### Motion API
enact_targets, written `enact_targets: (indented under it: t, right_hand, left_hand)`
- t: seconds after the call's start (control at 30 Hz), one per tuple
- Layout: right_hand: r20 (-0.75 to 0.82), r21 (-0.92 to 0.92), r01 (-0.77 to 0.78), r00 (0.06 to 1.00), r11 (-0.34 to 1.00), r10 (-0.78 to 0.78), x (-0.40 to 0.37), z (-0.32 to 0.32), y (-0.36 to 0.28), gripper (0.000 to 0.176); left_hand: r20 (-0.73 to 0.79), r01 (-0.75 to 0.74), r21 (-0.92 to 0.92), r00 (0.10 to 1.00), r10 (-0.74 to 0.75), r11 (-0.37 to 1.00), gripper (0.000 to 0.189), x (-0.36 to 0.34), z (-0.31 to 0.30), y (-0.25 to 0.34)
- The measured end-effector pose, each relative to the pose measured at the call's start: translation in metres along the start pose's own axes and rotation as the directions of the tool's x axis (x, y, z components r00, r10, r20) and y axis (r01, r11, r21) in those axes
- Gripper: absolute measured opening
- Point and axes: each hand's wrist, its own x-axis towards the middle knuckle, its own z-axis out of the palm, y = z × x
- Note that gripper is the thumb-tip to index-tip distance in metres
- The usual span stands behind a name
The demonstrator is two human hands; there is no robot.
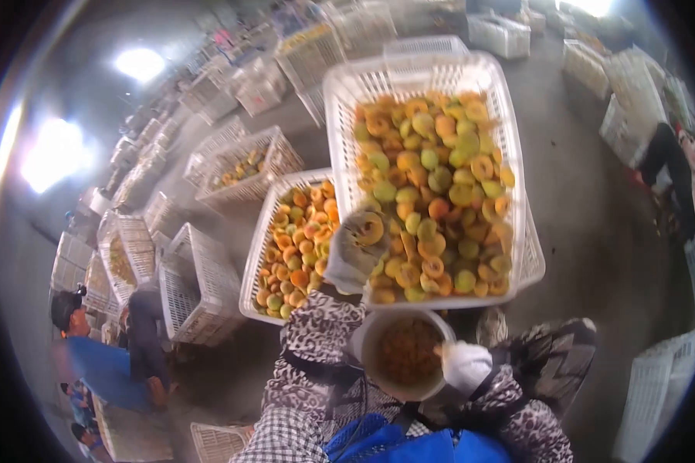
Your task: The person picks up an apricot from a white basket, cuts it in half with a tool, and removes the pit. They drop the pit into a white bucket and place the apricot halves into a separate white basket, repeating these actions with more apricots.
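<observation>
The grey floor (587,224) of a wide work hall fills most of the head view, with white plastic crates standing all over it. The largest of them, a big white crate (409,76), sits straight ahead of the person and is heaped with orange, yellow and green fruit, whole and halved. Touching its left side is a second crate (255,258), lower in the view and likewise filled with small orange fruit. Further left an empty crate (197,285) lies tilted on its side, and beyond it more crates stand in rows, some holding fruit. At the left edge a person in blue (104,363) crouches on the floor, well apart from the work.

Just below the near rim of the big crate, between the person's patterned sleeves, is a round white bucket (367,339) partly filled with small brown-orange pieces.

The left hand (351,251), in a pale glove, rests over the near-left corner of the big crate. Its fingers are closed around a halved fruit (371,228), whose cut face with the round hollow turns up toward the camera. The right hand (465,364), also gloved, is at the right rim of the bucket, touching it. Its fingers look curled, but whether they hold anything cannot be told.
</observation>
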Motion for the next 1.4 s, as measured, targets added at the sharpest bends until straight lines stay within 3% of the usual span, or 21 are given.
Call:
enact_targets:
  t: [0.03,0.13,0.2,0.27,0.33,0.4,0.53,0.6,0.7,0.73,0.8,0.9,0.93,0.97,1.1,1.17,1.2,1.27,1.3,1.37,1.4]
  right_hand:
    - [0.023,0.019,-0.012,1.000,1.000,0.011,0.002,-0.002,-0.004,0.016]
    - [0.259,-0.088,-0.048,0.963,0.995,0.069,0.014,-0.011,-0.007,0.017]
    - [0.183,0.259,-0.145,0.978,0.955,0.099,0.025,-0.025,-0.017,0.019]
    - [0.099,0.385,-0.102,0.993,0.917,0.069,0.040,-0.051,-0.026,0.021]
    - [0.117,0.703,-0.257,0.962,0.664,0.248,0.060,-0.071,-0.041,0.025]
    - [-0.017,0.622,-0.058,0.996,0.781,0.088,0.077,-0.087,-0.047,0.027]
    - [0.013,0.590,-0.152,0.984,0.793,0.180,0.089,-0.074,-0.056,0.029]
    - [0.276,0.526,-0.407,0.912,0.747,0.303,0.096,-0.079,-0.061,0.031]
    - [0.180,0.461,-0.297,0.954,0.836,0.240,0.091,-0.068,-0.063,0.031]
    - [0.116,0.391,-0.235,0.972,0.890,0.206,0.090,-0.065,-0.063,0.032]
    - [0.182,0.354,-0.243,0.965,0.903,0.188,0.092,-0.063,-0.059,0.034]
    - [0.238,0.354,-0.232,0.959,0.906,0.152,0.090,-0.063,-0.057,0.038]
    - [0.229,0.392,-0.216,0.964,0.895,0.132,0.088,-0.063,-0.057,0.040]
    - [0.231,0.392,-0.218,0.964,0.894,0.134,0.087,-0.061,-0.058,0.040]
    - [0.478,0.657,-0.457,0.868,0.599,0.137,0.089,-0.068,-0.056,0.041]
    - [0.590,0.676,-0.553,0.802,0.487,0.091,0.089,-0.070,-0.054,0.039]
    - [0.533,0.606,-0.493,0.834,0.624,0.141,0.089,-0.066,-0.055,0.042]
    - [0.470,0.515,-0.438,0.863,0.737,0.185,0.085,-0.057,-0.053,0.046]
    - [0.380,0.498,-0.321,0.916,0.806,0.130,0.081,-0.052,-0.050,0.038]
    - [0.051,0.454,0.005,0.998,0.891,-0.031,0.067,-0.019,-0.038,0.036]
    - [0.054,0.458,0.001,0.998,0.889,-0.029,0.066,-0.019,-0.042,0.036]
  left_hand:
    - [0.142,-0.308,0.458,0.951,0.273,0.834,0.026,-0.021,0.007,-0.006]
    - [0.054,-0.121,0.218,0.992,0.111,0.968,0.036,-0.048,0.016,-0.006]
    - [0.130,0.062,-0.183,0.991,-0.038,0.981,0.037,-0.054,0.010,-0.008]
    - [0.063,0.165,-0.248,0.986,-0.153,0.955,0.040,-0.056,-0.002,-0.012]
    - [0.164,0.125,-0.094,0.980,-0.108,0.988,0.037,-0.064,-0.008,-0.016]
    - [0.200,0.204,-0.117,0.963,-0.178,0.972,0.034,-0.069,-0.006,-0.016]
    - [0.084,0.200,-0.074,0.977,-0.194,0.977,0.030,-0.076,0.002,-0.024]
    - [-0.035,0.181,-0.078,0.982,-0.184,0.980,0.029,-0.078,0.006,-0.026]
    - [-0.052,0.129,0.019,0.990,-0.128,0.991,0.029,-0.080,-0.002,-0.034]
    - [0.097,-0.232,0.496,0.973,0.212,0.837,0.028,-0.078,-0.013,-0.042]
    - [0.377,-0.524,0.768,0.835,0.401,0.369,0.027,-0.079,-0.022,-0.048]
    - [0.364,-0.476,0.810,0.866,0.344,0.341,0.031,-0.082,-0.014,-0.046]
    - [0.115,-0.263,0.628,0.962,0.248,0.732,0.033,-0.082,-0.009,-0.046]
    - [-0.078,-0.019,0.283,0.996,0.042,0.959,0.036,-0.082,-0.006,-0.046]
    - [-0.135,0.044,0.274,0.991,-0.007,0.961,0.036,-0.084,-0.002,-0.048]
    - [0.029,-0.041,0.173,0.999,0.036,0.984,0.032,-0.089,-0.005,-0.053]
    - [0.083,-0.061,0.138,0.995,0.050,0.989,0.032,-0.090,-0.007,-0.055]
    - [0.417,-0.481,0.681,0.875,0.247,0.552,0.044,-0.087,-0.026,-0.058]
    - [0.282,-0.216,0.681,0.959,0.022,0.700,0.050,-0.082,-0.032,-0.053]
    - [0.265,-0.201,0.679,0.964,0.019,0.706,0.046,-0.083,-0.031,-0.053]
    - [0.256,-0.193,0.678,0.966,0.019,0.709,0.043,-0.084,-0.027,-0.051]
